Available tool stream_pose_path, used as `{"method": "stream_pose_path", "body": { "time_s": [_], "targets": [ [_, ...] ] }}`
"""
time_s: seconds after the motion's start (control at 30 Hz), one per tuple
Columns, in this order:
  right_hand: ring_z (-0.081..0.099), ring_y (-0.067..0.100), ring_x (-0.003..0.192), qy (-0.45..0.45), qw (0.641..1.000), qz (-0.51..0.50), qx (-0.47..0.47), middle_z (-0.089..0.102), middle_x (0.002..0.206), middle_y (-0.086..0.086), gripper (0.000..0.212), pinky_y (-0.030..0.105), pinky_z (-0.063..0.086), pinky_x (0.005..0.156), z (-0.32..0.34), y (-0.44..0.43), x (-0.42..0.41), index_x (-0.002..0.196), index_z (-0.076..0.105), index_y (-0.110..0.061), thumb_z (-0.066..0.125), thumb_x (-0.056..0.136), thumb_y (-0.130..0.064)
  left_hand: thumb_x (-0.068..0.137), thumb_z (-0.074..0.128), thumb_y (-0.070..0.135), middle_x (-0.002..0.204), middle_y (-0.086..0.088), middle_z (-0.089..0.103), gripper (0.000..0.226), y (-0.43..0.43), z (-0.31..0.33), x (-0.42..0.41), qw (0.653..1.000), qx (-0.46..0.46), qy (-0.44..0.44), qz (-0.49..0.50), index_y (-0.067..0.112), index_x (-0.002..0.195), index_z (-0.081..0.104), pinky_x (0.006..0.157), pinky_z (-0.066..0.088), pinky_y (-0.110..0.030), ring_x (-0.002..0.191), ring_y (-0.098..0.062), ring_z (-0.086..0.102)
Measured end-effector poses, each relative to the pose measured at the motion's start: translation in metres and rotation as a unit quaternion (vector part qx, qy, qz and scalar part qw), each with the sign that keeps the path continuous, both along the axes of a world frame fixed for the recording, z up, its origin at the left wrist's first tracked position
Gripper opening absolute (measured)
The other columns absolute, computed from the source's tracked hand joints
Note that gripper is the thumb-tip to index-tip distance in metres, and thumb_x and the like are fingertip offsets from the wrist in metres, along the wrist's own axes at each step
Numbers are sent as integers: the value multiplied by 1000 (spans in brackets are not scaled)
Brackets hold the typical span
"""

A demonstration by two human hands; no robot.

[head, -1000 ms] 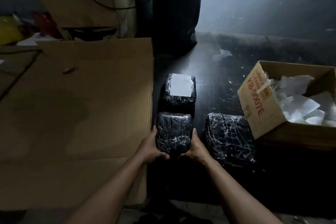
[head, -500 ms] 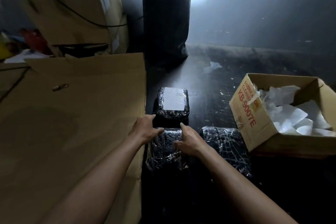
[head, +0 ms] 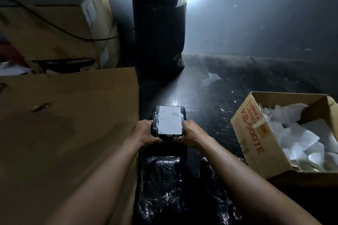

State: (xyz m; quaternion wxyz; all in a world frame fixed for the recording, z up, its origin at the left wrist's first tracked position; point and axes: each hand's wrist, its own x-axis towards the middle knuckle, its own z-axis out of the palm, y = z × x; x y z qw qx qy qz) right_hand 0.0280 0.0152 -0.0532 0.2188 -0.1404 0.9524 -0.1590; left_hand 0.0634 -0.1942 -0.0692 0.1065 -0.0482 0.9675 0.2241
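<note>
A black plastic-wrapped parcel with a white label point(head: 170, 122) lies on the dark floor in the middle of the view. My left hand point(head: 144, 131) grips its left side and my right hand point(head: 192, 133) grips its right side, thumbs curled round the near edge. Two more black wrapped parcels lie nearer to me: one point(head: 161, 184) between my forearms, the other point(head: 215, 188) partly hidden under my right forearm.
A flattened sheet of cardboard point(head: 69, 124) covers the floor on the left. An open cardboard box point(head: 256, 133) with white scraps stands at the right. A tall black wrapped roll point(head: 159, 33) stands behind, with stacked cartons point(head: 54, 20) at the back left.
Both hands left the nearer parcel and reached forward to the labelled parcel, which they now grip on both sides. The view tilted upward.
</note>
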Motion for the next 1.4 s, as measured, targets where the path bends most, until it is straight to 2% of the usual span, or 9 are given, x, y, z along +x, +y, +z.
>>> {"method": "stream_pose_path", "body": {
  "time_s": [0.17,0.27,0.37,0.5,0.67,0.77,1.0,1.23,1.4],
  "targets": [
    [55,37,113,-10,1000,-5,4,51,123,14,51,45,51,91,-24,-5,-30,126,49,-11,69,84,-31,53,87,49,112,3,65,80,-6,-21,-21,999,51,7,9,20,121,57,82,48,-25,102,-17,62],
    [53,37,112,-9,1000,-24,7,47,123,14,36,42,46,88,-34,-9,-44,116,50,-10,61,87,-28,48,90,47,127,17,53,105,-3,-33,-23,992,122,1,17,25,140,44,94,40,-16,115,-4,52],
    [53,38,104,13,998,-58,-21,46,116,12,22,41,45,85,-44,-15,-56,107,51,-11,52,89,-23,42,82,65,154,9,37,134,5,-54,-21,988,148,-2,45,21,153,23,113,36,-30,136,-11,42],
    [51,36,108,62,993,-79,-60,49,116,14,19,40,44,86,-56,-19,-78,109,54,-10,50,92,-18,59,89,47,163,1,15,130,12,-71,-19,983,166,37,76,13,157,11,119,21,-26,147,-14,24],
    [45,36,121,71,991,-89,-66,48,127,16,34,43,43,96,-63,-29,-106,125,54,-10,51,95,-26,57,92,45,160,0,26,139,10,-81,-22,971,213,33,105,16,157,0,115,26,-26,144,-16,30],
    [44,34,125,66,987,-116,-92,49,131,15,41,41,42,100,-68,-34,-120,135,57,-15,51,96,-28,54,93,43,162,0,20,140,12,-84,-22,967,224,37,111,16,156,2,118,23,-26,147,-13,24],
    [65,28,89,152,965,-145,-156,69,96,6,9,37,52,74,-74,-41,-122,83,72,-16,67,89,-20,52,93,32,159,1,29,131,14,-92,-21,960,232,51,150,17,156,15,116,29,-25,142,-9,33],
    [64,27,70,274,949,-77,-135,72,80,8,9,38,53,71,-82,-42,-100,86,73,-12,68,86,-4,54,90,38,156,0,35,127,15,-92,-19,959,231,50,158,17,156,17,115,33,-31,140,-10,38],
    [61,26,80,251,954,-64,-152,70,87,8,7,40,48,76,-79,-41,-99,94,68,-13,63,92,-9,55,89,35,156,1,36,126,17,-90,-18,956,237,50,167,18,156,16,114,34,-27,139,-10,39]
  ]
}}
